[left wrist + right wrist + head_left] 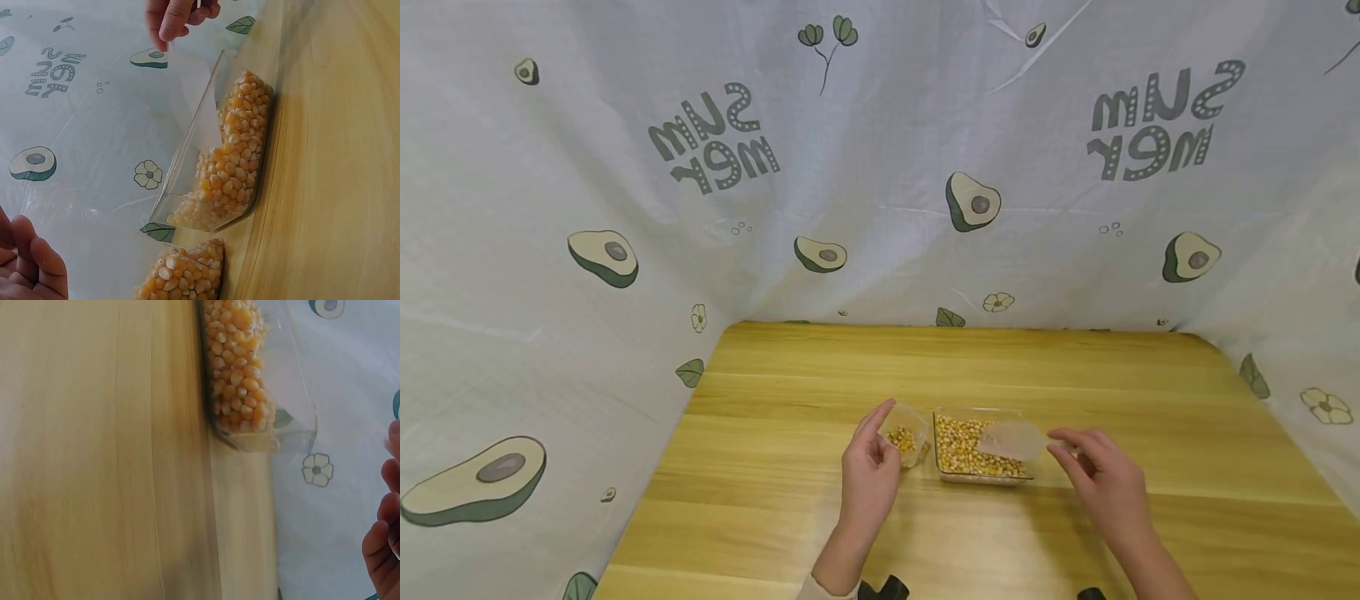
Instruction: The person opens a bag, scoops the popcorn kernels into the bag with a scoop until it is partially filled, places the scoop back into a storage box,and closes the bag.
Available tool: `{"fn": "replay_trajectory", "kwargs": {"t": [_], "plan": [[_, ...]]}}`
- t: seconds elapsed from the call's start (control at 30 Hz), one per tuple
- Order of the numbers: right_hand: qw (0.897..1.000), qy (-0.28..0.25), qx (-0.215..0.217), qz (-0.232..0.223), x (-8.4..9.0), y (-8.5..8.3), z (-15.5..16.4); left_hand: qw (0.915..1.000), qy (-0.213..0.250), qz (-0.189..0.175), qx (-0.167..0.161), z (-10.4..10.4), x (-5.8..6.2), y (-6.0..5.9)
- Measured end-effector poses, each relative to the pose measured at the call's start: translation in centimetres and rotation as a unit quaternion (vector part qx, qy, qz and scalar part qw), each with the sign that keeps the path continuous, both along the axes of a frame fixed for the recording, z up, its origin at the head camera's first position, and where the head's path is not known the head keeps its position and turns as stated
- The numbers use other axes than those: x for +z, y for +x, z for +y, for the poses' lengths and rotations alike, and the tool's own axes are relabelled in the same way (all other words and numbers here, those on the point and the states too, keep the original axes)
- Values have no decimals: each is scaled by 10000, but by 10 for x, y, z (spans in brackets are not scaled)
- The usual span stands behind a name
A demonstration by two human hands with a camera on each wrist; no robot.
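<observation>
Printed curtain (pixel 880 167) around wood desk (pixel 760 467), corn kernels (pixel 955 446) mid-desk

Head view: pale curtain at back and sides, prints of avocados, leaves, flowers, mirrored "summer" lettering. Rectangular clear box (pixel 985 479) sits mid-desk, kernels inside. Small clear container (pixel 914 412) just left of it, fewer kernels; can't tell if the two touch. Left hand (pixel 869 475) holds the small container from its left side, thumb and fingers set apart around it. Right hand (pixel 1105 483), right of the box, has a narrow pinch on a translucent scoop (pixel 1009 440), which reaches left over the box. Pale sleeve (pixel 831 588) at the left wrist.

Left wrist view: sideways angle. Right hand at top, fingertips on the scoop's upper end; scoop slants down inside the box, lower end at the kernels. Left hand at lower left, fingers bent by the small container's upper part, contact unclear. Container's kernels cut off by the bottom edge.

Right wrist view: sideways again. One end of the box, kernels piled against its wall, desk beside it. Right hand only partly in frame at the right edge, fingers bent; grip can't be told from this angle.
</observation>
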State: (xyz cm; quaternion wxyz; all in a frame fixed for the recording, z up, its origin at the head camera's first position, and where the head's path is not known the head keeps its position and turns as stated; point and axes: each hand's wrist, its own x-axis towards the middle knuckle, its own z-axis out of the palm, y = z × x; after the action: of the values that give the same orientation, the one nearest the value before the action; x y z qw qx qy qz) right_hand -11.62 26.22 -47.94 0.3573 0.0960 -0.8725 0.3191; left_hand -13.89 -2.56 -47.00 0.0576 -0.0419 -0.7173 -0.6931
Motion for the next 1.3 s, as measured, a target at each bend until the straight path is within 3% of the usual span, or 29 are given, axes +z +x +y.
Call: {"fn": "replay_trajectory", "kwargs": {"t": [0.27,0.53,0.9,1.17,1.3], "plan": [[9986,359,-133,-366,-5,-3,-5,10000,-35,25,29,1,-1,0],[9982,233,-84,-547,-13,-5,-10,10000,-56,69,17,0,-1,0],[9947,83,-352,-961,-20,-8,-13,9997,-192,152,-46,0,-3,-1],[9922,-421,-375,-1110,-25,-12,-16,9997,-201,99,-94,-1,-2,0],[9858,-820,-418,-1408,-27,-14,-17,9996,-208,165,-72,0,-2,0]]}}
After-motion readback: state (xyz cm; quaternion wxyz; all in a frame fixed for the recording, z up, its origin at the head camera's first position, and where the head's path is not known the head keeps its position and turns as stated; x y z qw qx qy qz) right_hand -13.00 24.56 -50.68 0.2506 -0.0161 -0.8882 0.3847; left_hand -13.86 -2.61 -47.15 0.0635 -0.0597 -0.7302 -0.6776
